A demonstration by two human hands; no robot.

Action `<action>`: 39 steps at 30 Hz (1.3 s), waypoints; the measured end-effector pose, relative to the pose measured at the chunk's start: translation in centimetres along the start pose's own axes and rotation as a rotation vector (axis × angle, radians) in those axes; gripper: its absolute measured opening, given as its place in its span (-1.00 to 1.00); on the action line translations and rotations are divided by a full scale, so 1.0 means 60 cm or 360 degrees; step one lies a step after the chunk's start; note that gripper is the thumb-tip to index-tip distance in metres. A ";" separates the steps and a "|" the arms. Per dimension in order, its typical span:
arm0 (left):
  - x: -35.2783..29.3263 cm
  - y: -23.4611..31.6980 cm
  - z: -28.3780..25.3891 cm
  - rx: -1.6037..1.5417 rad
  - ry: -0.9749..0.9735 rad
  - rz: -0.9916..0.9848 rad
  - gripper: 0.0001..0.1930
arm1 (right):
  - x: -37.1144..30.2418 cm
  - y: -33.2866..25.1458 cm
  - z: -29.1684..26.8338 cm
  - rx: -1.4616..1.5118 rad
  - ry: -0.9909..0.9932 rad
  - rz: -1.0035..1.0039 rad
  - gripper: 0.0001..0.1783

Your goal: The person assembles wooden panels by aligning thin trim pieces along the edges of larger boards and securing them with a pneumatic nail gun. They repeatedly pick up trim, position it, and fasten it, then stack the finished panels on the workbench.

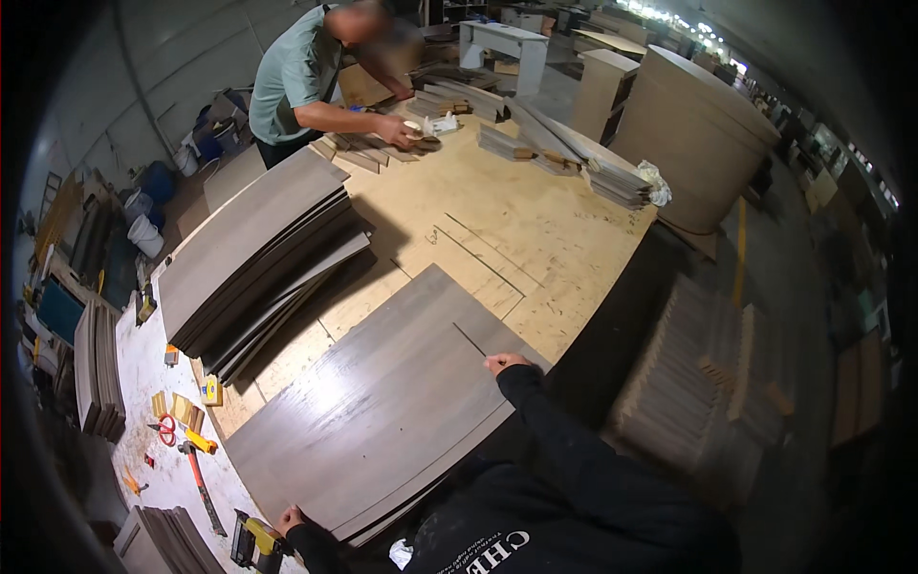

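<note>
A large grey-brown wood-grain panel (354, 402) lies on the worktable in front of me, with at least one more board edge showing beneath its near side. At its near left corner my left hand (289, 519) is closed on the edge. My right hand (505, 362) rests at the panel's right end with its fingers curled together. A thin dark line (469, 339) runs across the panel up to those fingertips; whether it is a slot or a slim strip I cannot tell. Beyond the panel's left side rises a stack of curved grey-brown panels (258, 239).
A nail gun (256, 540), a hammer (203, 488), red-handled scissors (167, 429) and a yellow tape measure (211, 389) lie along the left. Across the plywood tabletop (564, 249) a co-worker (296, 86) handles narrow wood pieces. Bundled strips (612, 177) sit at the far right.
</note>
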State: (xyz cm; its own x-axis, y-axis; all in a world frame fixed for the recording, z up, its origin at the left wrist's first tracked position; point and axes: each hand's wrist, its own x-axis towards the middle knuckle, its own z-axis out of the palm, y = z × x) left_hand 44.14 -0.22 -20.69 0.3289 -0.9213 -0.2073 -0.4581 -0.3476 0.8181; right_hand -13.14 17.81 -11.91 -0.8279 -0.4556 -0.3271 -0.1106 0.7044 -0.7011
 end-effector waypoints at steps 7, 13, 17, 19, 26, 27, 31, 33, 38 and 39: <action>0.000 -0.015 -0.020 0.0206 0.0089 0.0331 -0.78 | -0.008 -0.004 -0.003 0.0185 -0.0179 -0.0241 -0.63; -0.152 0.043 -0.095 0.0922 -0.0605 0.0753 -0.31 | -0.038 0.098 -0.097 -0.0251 -0.0632 -0.0911 -0.33; -0.191 0.018 -0.104 0.1061 -0.0125 0.1283 -0.39 | -0.049 0.092 -0.088 -0.0434 -0.0545 -0.0956 -0.40; -0.154 -0.026 -0.084 0.0450 -0.0341 0.0791 -0.45 | -0.044 0.098 -0.088 -0.0468 -0.0502 -0.0910 -0.46; -0.108 -0.036 -0.080 0.0250 -0.0326 0.0384 -0.65 | -0.014 0.077 -0.054 -0.0467 -0.0311 -0.0811 -0.59; -0.121 -0.012 -0.075 0.0375 -0.0327 0.0450 -0.68 | -0.014 0.078 -0.056 -0.0475 -0.0312 -0.0831 -0.61; -0.130 0.018 -0.086 0.0683 -0.0235 0.0610 -0.76 | -0.017 0.067 -0.058 -0.0494 -0.0300 -0.0948 -0.69; -0.113 -0.004 -0.097 0.0821 -0.0151 0.0629 -0.76 | -0.015 0.065 -0.055 -0.0493 -0.0295 -0.1025 -0.73; -0.115 0.018 -0.090 0.0963 -0.0153 0.0577 -0.71 | -0.011 0.081 -0.060 -0.0460 -0.0228 -0.1122 -0.77; -0.118 0.022 -0.088 0.0949 -0.0167 0.0579 -0.72 | -0.012 0.086 -0.059 -0.0450 -0.0192 -0.1143 -0.76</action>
State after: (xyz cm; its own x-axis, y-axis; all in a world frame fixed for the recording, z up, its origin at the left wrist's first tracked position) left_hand 45.57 6.77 -15.33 0.0014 -0.9987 -0.0519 -0.9082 -0.0230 0.4180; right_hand -15.08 23.68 -13.01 -0.4366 -0.8971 0.0680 -0.7461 0.3188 -0.5845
